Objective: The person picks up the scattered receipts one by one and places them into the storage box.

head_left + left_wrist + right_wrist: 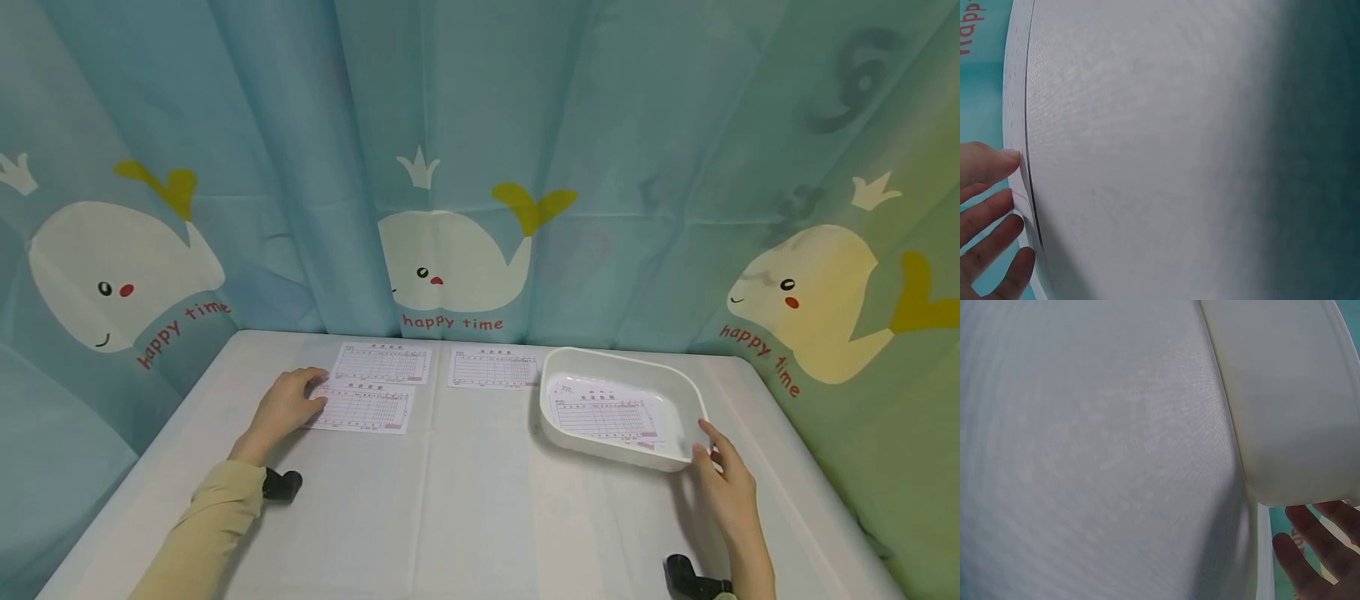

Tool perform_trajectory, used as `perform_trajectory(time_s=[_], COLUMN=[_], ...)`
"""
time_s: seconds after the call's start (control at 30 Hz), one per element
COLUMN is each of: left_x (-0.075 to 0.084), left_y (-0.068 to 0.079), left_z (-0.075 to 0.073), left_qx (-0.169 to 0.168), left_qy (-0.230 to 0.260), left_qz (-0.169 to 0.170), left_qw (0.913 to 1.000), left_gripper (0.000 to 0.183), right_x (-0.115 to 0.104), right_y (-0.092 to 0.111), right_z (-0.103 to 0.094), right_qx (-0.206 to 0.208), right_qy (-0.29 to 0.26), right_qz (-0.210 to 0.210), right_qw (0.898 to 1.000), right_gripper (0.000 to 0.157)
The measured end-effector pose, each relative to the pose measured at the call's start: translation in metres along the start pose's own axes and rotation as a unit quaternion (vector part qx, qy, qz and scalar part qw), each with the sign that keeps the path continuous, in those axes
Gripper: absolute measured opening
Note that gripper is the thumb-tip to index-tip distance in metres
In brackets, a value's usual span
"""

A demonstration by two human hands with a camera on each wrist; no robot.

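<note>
Table (480, 508), left hand (288, 404) at slip's (367, 410) edge

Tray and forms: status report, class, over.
Left hand at near-left form. Right hand at right end of tray. Forms inside; three more on table. Nothing visibly blocking.

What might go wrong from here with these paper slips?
The two left slips touch or nearly touch, so the left grip might drag both. The right grip is at the near right corner of the tray; a push could slide it over the middle slip close beside it. The slips inside lie unevenly, so a jolt might scatter them.
</note>
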State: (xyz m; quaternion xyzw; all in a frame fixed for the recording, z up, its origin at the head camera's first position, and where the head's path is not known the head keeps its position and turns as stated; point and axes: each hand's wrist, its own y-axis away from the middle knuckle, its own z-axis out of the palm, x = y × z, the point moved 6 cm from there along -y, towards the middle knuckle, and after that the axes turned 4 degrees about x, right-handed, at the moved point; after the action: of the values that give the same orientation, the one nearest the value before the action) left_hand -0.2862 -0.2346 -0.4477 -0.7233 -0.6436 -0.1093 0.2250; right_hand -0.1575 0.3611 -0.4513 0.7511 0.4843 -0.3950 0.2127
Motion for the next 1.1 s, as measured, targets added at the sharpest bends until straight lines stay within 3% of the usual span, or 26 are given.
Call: perform_trajectory(time_s=[0.4, 0.73, 1.1], left_x=[0.001, 0.0, 0.0], left_y=[0.0, 0.002, 0.013], left_z=[0.001, 0.001, 0.001], left_qx=[0.021, 0.027, 0.01], left_qy=[0.002, 0.055, 0.125], left_qz=[0.007, 0.003, -0.041], left_qw=[0.9997, 0.9981, 0.9912], left_gripper=[0.04, 0.042, 0.038], right_x=[0.0, 0.0, -0.001], right_y=[0.0, 0.0, 0.002], right_z=[0.001, 0.001, 0.0], right_qx=[-0.002, 0.0, -0.003], right_qy=[-0.001, -0.003, -0.009], right_qz=[-0.001, -0.006, 0.004], right_qw=[1.0, 1.0, 1.0], right_gripper=[0.05, 0.05, 0.05])
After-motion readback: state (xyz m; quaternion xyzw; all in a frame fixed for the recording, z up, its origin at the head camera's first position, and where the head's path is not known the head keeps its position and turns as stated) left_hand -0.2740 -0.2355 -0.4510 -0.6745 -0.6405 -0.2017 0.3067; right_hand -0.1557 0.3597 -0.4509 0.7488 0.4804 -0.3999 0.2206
